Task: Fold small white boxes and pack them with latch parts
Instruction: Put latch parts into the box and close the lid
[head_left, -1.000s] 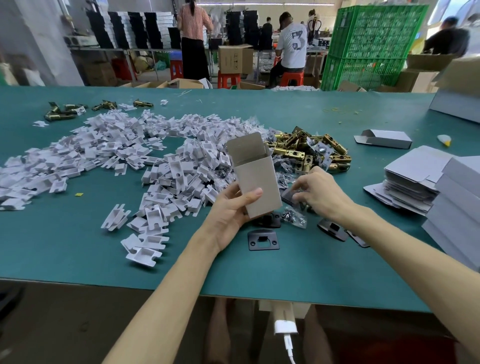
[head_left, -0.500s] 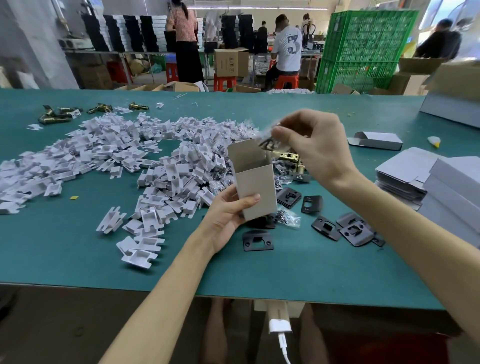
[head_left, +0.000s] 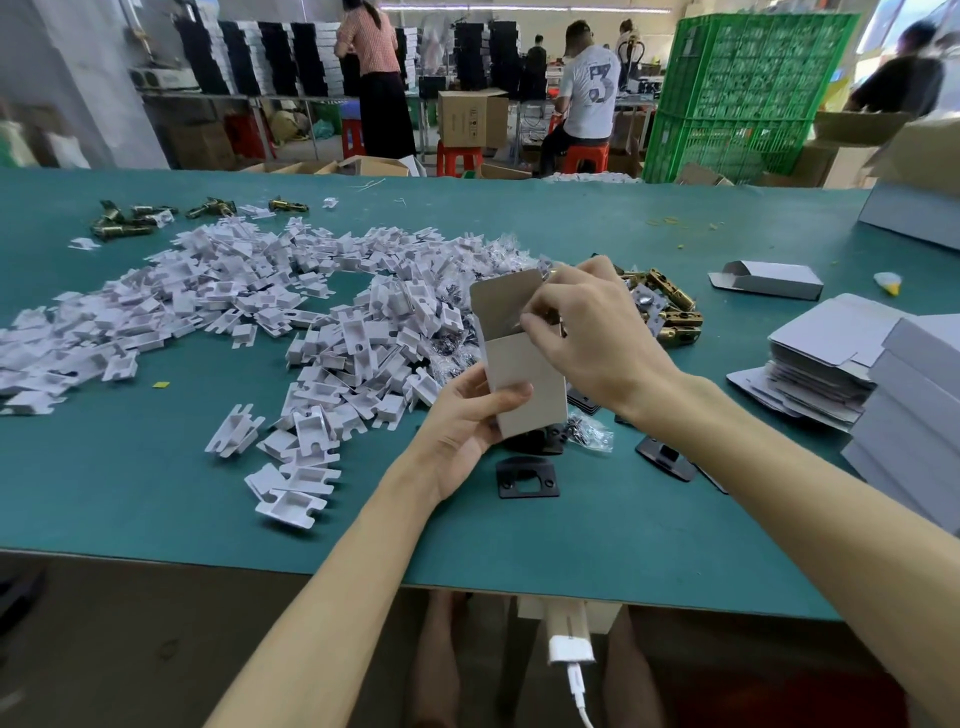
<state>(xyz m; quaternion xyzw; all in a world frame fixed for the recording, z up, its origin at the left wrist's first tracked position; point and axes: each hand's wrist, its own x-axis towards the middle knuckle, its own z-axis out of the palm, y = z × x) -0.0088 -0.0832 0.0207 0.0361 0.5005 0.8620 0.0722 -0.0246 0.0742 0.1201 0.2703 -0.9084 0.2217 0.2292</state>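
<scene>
While the left hand (head_left: 462, 421) wraps its fingers round the upright box (head_left: 527, 387) just above the green surface (head_left: 156, 493), the right hand (head_left: 592, 338) has its fingers pinched at the open mouth on what looks like a small clear bag (head_left: 511, 325). Packing step, I'd say. Next: drop it in, tuck the flap (head_left: 506, 301).

the scene is evenly lit from overhead; shadows are faint, edges are bowed by wide-angle distortion, and far corners are blurred.
</scene>
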